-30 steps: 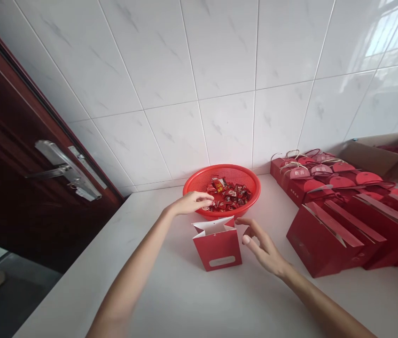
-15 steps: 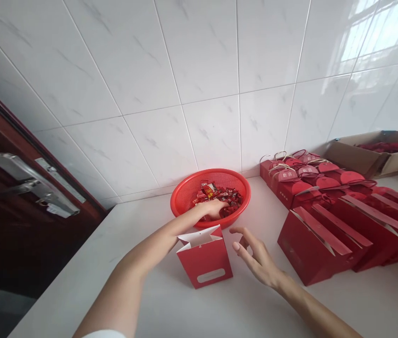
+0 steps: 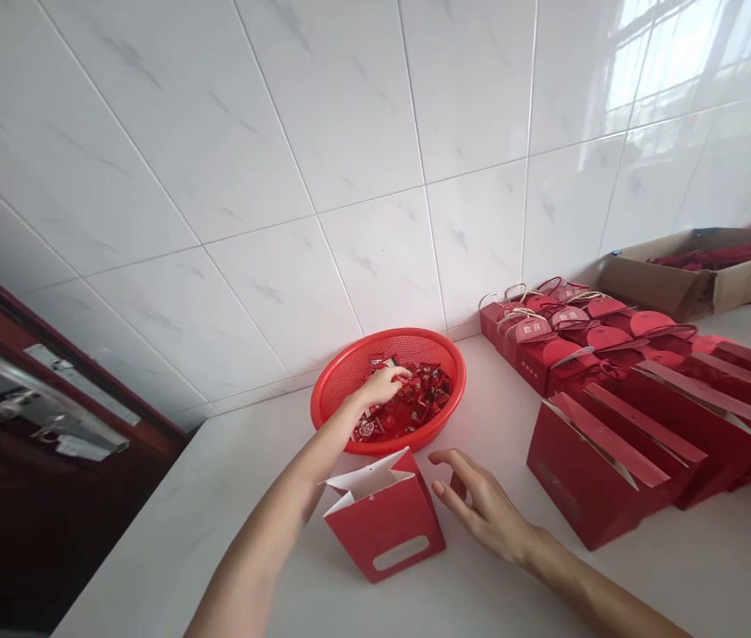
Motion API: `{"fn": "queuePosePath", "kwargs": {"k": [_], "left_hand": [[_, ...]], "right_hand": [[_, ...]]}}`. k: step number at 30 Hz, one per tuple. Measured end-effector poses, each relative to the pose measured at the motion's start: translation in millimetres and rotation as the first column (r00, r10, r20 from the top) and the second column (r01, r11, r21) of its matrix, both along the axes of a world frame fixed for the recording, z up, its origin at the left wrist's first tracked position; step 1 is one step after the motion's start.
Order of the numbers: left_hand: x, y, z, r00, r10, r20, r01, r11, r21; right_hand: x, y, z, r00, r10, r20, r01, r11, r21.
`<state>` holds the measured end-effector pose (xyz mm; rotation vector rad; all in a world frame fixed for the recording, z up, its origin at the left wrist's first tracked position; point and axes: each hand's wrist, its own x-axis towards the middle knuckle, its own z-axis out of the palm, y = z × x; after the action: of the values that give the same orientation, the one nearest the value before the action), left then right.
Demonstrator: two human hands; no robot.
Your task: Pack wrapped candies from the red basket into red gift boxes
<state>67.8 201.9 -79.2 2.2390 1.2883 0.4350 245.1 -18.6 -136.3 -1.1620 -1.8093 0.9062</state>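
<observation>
Red plastic makes the round basket point(image 3: 341, 381), which is standing on the pale worktop point(image 3: 229, 496) close to the tiled wall point(image 3: 348, 106). Inside the basket lie many small wrapped sweets point(image 3: 423, 390), mostly red, with some white printing on them. The left hand point(image 3: 385, 387) is over these sweets, inside the rim, with its fingers bent. Whether it holds a sweet between the fingers, I cannot tell, because the fingertips are too small to see well.

Just in front of the basket, nearer to the person, one open paper bag point(image 3: 392, 523) stands upright. It is red outside and white inside, its top is open, and it has a pale rounded label on the front. The left forearm passes beside this bag.

The right hand point(image 3: 485, 514) is at the right side of the bag, near but apart from it. Its fingers are curved and the thumb is moderately apart from the index finger; it holds nothing.

Farther to the right, several larger red bags point(image 3: 588, 487) are standing in a leaning row. Behind them are red gift boxes point(image 3: 528, 350) with cord handles, packed side by side. A cardboard carton point(image 3: 681, 288) with red material in it is beyond, next to the wall. At the left is a dark red door point(image 3: 22, 496) with a metal handle point(image 3: 35, 403).
</observation>
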Motion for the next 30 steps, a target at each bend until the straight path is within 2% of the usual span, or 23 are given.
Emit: {"fn": "queuePosePath", "kwargs": {"k": [8,12,15,18,22,26,30], "left_hand": [[-5,-3,0.1,0.995,0.009,0.102,-0.004,0.999,-0.048],[-4,-10,5.1,0.984,-0.018,0.175,0.024,0.999,-0.035],[-2,-14,11.4,0.972,0.012,0.234,-0.008,1.0,-0.016],[1,-16,19.2,0.952,0.04,0.303,-0.035,0.999,-0.022],[5,-18,27.3,0.925,0.02,0.378,-0.009,0.999,-0.031],[4,-19,27.1,0.916,0.007,0.401,0.005,1.0,-0.027],[2,-19,23.0,0.91,0.021,0.413,-0.017,1.0,-0.013]], "right_hand": [[-2,12,-18.4,0.999,-0.029,0.025,0.031,0.997,-0.066],[-2,13,-22.8,1.0,-0.026,0.012,0.026,0.999,-0.046],[-2,13,-25.3,1.0,-0.025,0.008,0.025,0.999,-0.023],[-2,13,-26.2,1.0,-0.024,0.008,0.024,0.999,-0.021],[-2,13,-24.5,1.0,-0.017,0.004,0.017,1.0,-0.012],[-3,13,-21.3,0.999,-0.038,-0.016,0.037,0.999,-0.01],[-4,12,-16.4,0.986,-0.083,-0.142,0.086,0.996,0.017]]}}
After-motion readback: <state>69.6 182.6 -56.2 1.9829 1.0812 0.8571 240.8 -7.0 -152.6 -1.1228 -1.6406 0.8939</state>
